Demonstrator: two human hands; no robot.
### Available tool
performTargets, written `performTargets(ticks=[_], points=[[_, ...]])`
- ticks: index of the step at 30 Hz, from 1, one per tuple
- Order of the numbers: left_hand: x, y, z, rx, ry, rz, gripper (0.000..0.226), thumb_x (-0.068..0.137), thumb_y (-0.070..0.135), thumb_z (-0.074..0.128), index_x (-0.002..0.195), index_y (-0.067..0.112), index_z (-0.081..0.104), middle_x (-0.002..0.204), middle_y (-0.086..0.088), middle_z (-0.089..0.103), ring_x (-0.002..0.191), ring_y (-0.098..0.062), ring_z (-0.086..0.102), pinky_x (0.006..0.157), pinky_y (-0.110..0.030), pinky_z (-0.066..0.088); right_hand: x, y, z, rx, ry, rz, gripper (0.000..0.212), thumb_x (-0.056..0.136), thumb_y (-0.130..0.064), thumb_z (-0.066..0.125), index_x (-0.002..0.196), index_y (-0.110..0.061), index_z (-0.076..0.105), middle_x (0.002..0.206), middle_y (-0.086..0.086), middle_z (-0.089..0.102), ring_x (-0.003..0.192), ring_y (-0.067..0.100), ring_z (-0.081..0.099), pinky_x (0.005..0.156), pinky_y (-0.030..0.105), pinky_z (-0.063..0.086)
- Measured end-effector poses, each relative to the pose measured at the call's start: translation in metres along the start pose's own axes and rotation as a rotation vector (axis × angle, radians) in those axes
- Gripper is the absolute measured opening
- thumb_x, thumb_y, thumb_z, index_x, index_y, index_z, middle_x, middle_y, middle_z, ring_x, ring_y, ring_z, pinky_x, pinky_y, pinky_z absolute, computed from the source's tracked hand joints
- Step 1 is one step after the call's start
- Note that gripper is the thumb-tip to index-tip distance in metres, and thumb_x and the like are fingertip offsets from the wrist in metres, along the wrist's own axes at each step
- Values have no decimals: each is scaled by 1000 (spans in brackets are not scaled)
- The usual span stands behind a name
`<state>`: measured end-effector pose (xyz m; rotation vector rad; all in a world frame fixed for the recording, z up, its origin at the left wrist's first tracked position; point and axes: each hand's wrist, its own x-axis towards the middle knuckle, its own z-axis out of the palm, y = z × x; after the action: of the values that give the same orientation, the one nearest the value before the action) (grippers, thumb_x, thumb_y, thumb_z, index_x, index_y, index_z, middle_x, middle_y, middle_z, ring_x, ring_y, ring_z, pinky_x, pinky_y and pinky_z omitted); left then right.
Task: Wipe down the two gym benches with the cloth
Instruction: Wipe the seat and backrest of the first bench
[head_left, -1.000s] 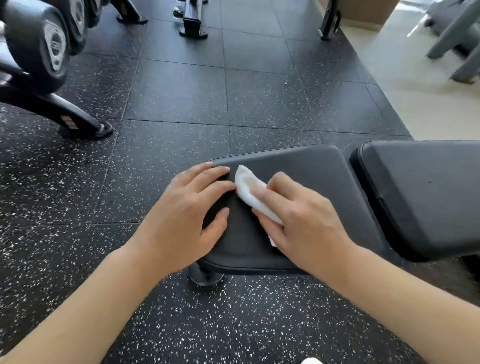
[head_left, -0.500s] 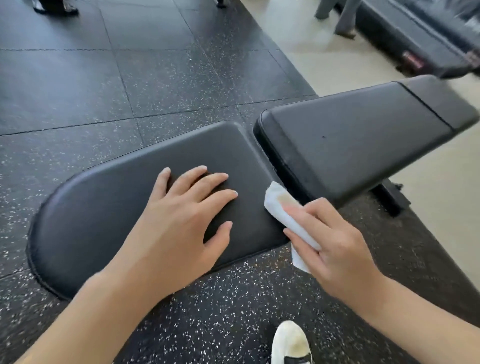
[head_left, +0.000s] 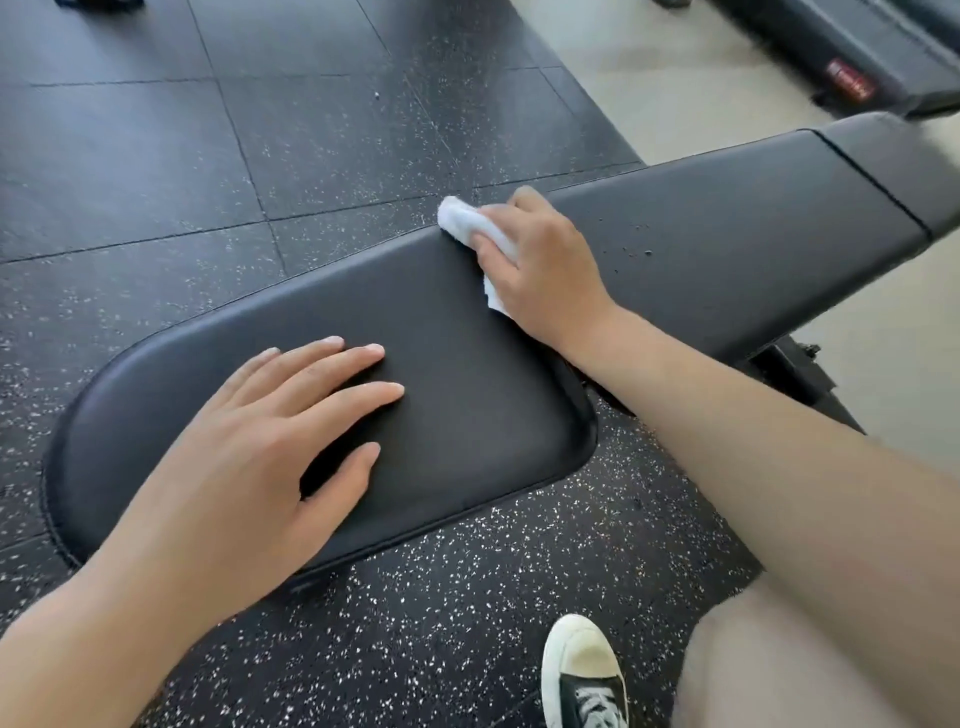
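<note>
Cloth (head_left: 470, 224), white and crumpled, sits at the far edge of the bench, where the seat pad (head_left: 457, 374) meets the back pad (head_left: 727, 234). Right hand (head_left: 540, 265) lies on top of it, fingers (head_left: 491, 254) curled down over the wad and gripping it against the padding. One bunched end sticks out past the fingertips toward the far side; a smaller corner shows below the hand near the wrist.

Left hand (head_left: 270, 441) rests flat on the seat pad, well apart from the cloth. Its fingers are straight and slightly spread, thumb out to the side, holding nothing.

Bench is black padded vinyl. Seat pad is rounded at its left end; back pad runs up and to the right, with a stitched seam near its far end. Small specks dot the back pad just right of the right hand.

Floor (head_left: 260, 156) is black speckled rubber tile, changing to pale flooring at upper right. A dark sneaker (head_left: 584, 675) with a white toe cap stands at the bottom edge.
</note>
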<state>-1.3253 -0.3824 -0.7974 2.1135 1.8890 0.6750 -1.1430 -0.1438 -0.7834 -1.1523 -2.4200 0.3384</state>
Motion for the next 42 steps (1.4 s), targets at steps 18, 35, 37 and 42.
performTargets(ticks=[18, 35, 37, 42], points=[[4, -14, 9, -54, 291, -174, 16, 90, 21, 59, 104, 23, 65, 133, 8, 63, 127, -20, 55, 112, -6, 22, -92, -60, -22, -142, -140, -384, 33, 100, -17, 62, 131, -14, 71, 97, 6, 60, 75, 25, 56, 67, 42, 53], [-17, -38, -15, -49, 106, -25, 41, 98, 36, 49, 132, 28, 70, 150, 10, 58, 147, -18, 48, 123, -55, 34, -109, -80, -14, -407, 100, -408, 47, 93, -5, 57, 138, -15, 66, 103, 8, 65, 71, 33, 59, 59, 43, 56], [-23, -40, -15, -45, 124, -37, 41, 98, 36, 50, 133, 27, 70, 150, 9, 58, 147, -20, 48, 122, -55, 34, -85, -60, -29, -430, 58, -109, 50, 99, -17, 54, 146, -33, 57, 107, 4, 53, 82, 33, 59, 70, 47, 57], [-36, -46, -19, -35, 187, -55, 38, 99, 36, 52, 130, 25, 72, 147, 9, 61, 143, -18, 50, 126, -37, 31, -98, -85, -20, -340, -1, -157, 53, 99, -16, 58, 152, -23, 53, 103, 8, 54, 82, 34, 61, 71, 46, 56]])
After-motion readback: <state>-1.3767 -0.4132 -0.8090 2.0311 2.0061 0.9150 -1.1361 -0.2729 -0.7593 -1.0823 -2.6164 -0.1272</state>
